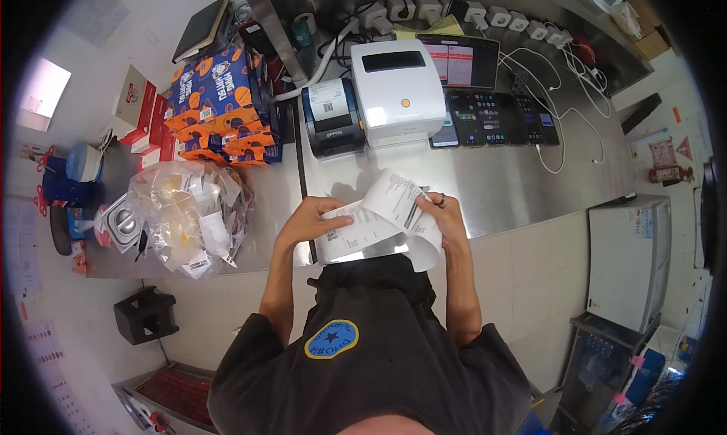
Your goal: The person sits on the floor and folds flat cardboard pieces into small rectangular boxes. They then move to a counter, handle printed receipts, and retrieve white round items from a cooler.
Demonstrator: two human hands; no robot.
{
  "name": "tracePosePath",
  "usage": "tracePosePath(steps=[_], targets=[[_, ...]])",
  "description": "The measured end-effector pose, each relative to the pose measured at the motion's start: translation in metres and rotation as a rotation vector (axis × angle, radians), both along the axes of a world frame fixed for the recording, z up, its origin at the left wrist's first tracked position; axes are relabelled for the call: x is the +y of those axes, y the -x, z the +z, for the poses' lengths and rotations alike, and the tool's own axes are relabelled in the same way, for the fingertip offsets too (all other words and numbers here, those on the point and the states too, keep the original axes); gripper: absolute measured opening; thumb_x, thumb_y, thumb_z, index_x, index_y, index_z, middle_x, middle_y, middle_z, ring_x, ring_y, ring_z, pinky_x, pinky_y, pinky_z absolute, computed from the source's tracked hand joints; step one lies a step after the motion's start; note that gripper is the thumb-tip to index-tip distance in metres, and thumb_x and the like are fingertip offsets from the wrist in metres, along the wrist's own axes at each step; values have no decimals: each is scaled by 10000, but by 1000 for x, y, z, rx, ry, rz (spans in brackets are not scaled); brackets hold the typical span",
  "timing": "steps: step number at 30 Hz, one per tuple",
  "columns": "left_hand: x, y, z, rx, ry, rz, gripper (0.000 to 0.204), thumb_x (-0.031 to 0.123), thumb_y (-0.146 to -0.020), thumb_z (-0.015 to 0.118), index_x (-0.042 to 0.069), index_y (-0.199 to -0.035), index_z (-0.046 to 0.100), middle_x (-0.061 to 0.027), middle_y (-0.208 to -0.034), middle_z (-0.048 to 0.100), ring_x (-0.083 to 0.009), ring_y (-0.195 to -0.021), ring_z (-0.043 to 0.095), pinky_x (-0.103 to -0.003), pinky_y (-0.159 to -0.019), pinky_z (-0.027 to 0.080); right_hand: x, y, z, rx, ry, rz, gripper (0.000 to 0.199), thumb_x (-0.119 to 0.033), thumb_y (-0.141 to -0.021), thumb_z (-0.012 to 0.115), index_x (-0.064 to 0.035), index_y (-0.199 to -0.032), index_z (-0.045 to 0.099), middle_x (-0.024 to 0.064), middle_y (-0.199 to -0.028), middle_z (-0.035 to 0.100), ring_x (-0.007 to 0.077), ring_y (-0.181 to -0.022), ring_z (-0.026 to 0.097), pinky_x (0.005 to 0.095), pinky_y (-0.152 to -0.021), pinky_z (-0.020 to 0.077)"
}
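Two bare hands work at the centre of the frame, both with fingers drawn together around printed paper slips (354,236) above the near edge of the desk (522,185). The left hand (312,221) pinches the left end of a flatter slip between thumb and fingers; the right hand (447,221) pinches the right side of a curling one, which overlaps it. Whether the slips are joined, I cannot tell. Gripping by the outer sides probably leaves the print uncovered.

Just above stand a black label printer (333,124) and a white printer (401,94), side by side, presumably for easy reach. Right of these, phones (485,118) lie in a row below a propped tablet (460,62), likely so that all screens face the wearer. At left, a clear plastic bag (182,212) sits below stacked blue-and-orange packages (216,94), perhaps kept aside to free the middle.
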State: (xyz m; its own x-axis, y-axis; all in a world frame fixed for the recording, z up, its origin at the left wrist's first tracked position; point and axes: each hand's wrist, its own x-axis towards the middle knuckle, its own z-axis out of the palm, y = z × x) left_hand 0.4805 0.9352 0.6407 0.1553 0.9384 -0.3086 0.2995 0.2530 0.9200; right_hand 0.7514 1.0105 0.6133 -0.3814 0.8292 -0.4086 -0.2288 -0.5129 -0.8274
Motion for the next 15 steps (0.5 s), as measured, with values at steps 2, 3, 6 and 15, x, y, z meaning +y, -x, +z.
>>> tracePosePath(steps=[2,3,6,15], targets=[[-6,9,0,10,14,11,238,164,-784,721,-23,-920,667,-52,-784,670,-69,-707,591,-224,-633,466,0,-9,-14,-27,5,-46,174,-90,-811,668,63,-889,642,93,-745,655,121,-577,610,230,-513,492],[-9,13,3,7,28,19,229,155,-785,718,-22,-922,668,-52,-784,672,-69,-704,592,-223,-634,467,0,-13,-18,-18,8,-70,175,-92,-811,671,61,-889,642,92,-744,655,119,-587,611,232,-527,495],[-17,27,1,-17,-1,76,204,142,-782,714,-20,-899,675,-41,-756,670,-64,-680,588,-222,-619,465,0,-21,-23,42,41,-169,185,-102,-810,677,62,-887,641,95,-750,655,120,-607,616,231,-541,494],[-12,20,6,320,-161,77,212,184,-777,702,-9,-862,684,-132,-739,675,-177,-656,651,-279,-649,493,3,-53,-6,-497,-356,-169,193,-140,-796,699,14,-909,672,36,-756,635,68,-657,535,223,-582,438]])
